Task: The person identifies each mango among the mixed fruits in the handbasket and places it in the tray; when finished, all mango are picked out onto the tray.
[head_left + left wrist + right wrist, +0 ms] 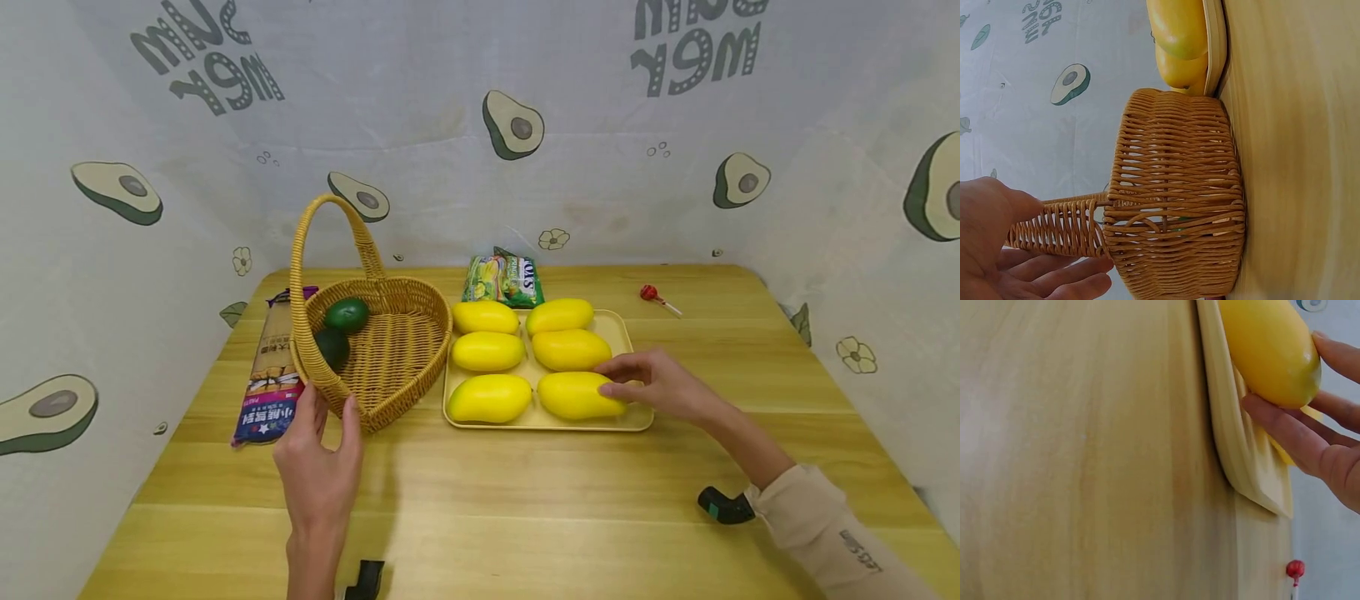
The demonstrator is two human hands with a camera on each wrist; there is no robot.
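Note:
In the head view my left hand [318,467] is at the near side of a heart-shaped wicker basket [416,396]. Its thumb and fingers lie on either side of the handle's base [1054,228], holding it. Two dark green avocados [347,315] sit in the basket's left part. My right hand [660,387] holds the right end of the near-right yellow mango [573,395], thumb on one side and fingers on the other. That mango is at the tray, beside several other mangoes [489,398] set in two columns on the pale yellow tray [618,333].
A pack of noodles [273,367] lies left of the basket, partly hidden by it. Behind the tray is a green snack bag [504,279]. A red lollipop [651,292] lies at the back right. Printed cloth [450,183] hangs round the wooden table [525,508].

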